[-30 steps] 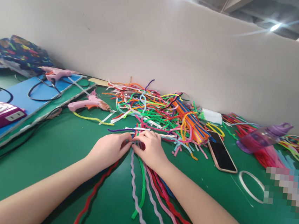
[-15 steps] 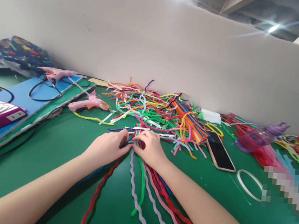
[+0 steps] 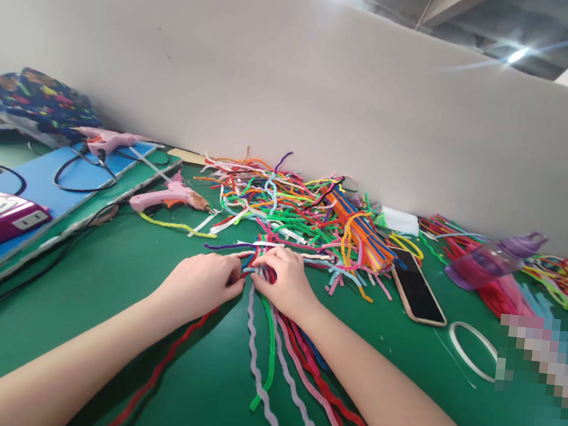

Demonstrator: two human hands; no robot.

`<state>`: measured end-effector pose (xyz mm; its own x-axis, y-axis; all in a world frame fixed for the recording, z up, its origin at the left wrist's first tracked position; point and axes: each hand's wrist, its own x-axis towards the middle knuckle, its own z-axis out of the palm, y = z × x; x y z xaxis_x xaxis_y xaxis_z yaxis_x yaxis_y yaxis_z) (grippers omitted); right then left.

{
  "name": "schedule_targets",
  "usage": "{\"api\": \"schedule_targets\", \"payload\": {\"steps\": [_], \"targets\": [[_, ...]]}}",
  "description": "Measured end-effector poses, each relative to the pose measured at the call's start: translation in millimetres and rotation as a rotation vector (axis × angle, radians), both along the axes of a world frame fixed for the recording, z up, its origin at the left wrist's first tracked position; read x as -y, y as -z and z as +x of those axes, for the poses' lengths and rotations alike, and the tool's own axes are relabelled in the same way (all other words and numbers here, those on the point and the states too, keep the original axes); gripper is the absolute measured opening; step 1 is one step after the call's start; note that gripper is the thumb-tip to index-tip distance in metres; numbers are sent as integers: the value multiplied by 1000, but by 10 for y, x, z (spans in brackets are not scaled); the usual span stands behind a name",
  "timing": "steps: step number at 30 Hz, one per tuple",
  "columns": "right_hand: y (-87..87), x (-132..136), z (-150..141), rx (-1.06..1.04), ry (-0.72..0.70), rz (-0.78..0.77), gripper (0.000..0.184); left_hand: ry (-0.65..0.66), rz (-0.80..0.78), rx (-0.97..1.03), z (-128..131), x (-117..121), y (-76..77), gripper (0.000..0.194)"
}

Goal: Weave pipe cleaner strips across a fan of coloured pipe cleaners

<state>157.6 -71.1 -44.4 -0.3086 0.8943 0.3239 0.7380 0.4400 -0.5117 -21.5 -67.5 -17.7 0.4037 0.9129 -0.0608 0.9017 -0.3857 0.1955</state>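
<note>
Both hands work at a cluster of coloured pipe cleaners [image 3: 254, 357] fanned out toward me on the green table. My left hand [image 3: 207, 280] is closed at the left side of the cluster, fingers curled around strands. A red pipe cleaner [image 3: 164, 362] trails from under it toward the lower left. Just right of it, my right hand [image 3: 285, 280] pinches the cluster near its top, thumb and fingers pressed together. Lavender, green, pink and red strands hang out below the right hand. Its fingers partly hide where the strands cross.
A heap of loose pipe cleaners [image 3: 275, 202] lies behind my hands. Pink glue guns [image 3: 170, 195] and a purple power strip [image 3: 4, 223] are at left. On the right are a phone [image 3: 420, 286], a white ring [image 3: 473, 352] and a purple bottle [image 3: 493, 260].
My left hand has shifted slightly left, away from the right hand. The red pipe cleaner has swung toward the left with it. My right hand stays in place.
</note>
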Motion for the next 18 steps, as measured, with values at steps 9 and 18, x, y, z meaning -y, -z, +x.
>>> {"api": "schedule_targets", "payload": {"steps": [9, 18], "targets": [[-20, 13, -2, 26, 1, -2, 10, -48, 1, 55, -3, -29, 4, 21], [2, 4, 3, 24, 0, 9, 10, -24, -26, 177, -2, -30, -5, 20]]}}
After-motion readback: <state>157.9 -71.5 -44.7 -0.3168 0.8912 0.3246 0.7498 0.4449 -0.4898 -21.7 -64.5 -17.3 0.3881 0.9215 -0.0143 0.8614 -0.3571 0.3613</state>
